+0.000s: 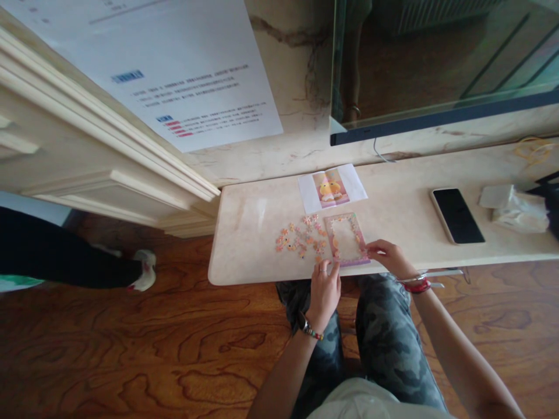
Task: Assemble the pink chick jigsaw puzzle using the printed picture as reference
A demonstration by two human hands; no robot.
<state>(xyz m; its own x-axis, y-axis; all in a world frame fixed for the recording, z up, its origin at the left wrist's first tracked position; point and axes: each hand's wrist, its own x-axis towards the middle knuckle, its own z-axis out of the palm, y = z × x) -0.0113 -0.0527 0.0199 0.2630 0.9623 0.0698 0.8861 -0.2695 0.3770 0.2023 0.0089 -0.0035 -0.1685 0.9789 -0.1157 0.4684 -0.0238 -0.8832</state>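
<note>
Head view | left hand (324, 286) pinches puzzle piece (331, 263) | right hand (390, 256) grips puzzle frame (346, 239), centre unfilled

Left hand (324, 288) knuckles up, fingers curled forward, right hand (390, 256) fingers bent, both forearms stretched forward

marble shelf (244, 233), puzzle frame (347, 240), loose pieces (299, 237), phone (456, 215)

A pink puzzle frame (346, 240) on the marble shelf (244, 233) is touched at its near corners by the left hand (324, 289) and right hand (390, 256). Loose puzzle pieces (299, 237) are scattered just beside it, with a reference picture (331, 187) laid behind and a phone (457, 215) well apart.
</note>
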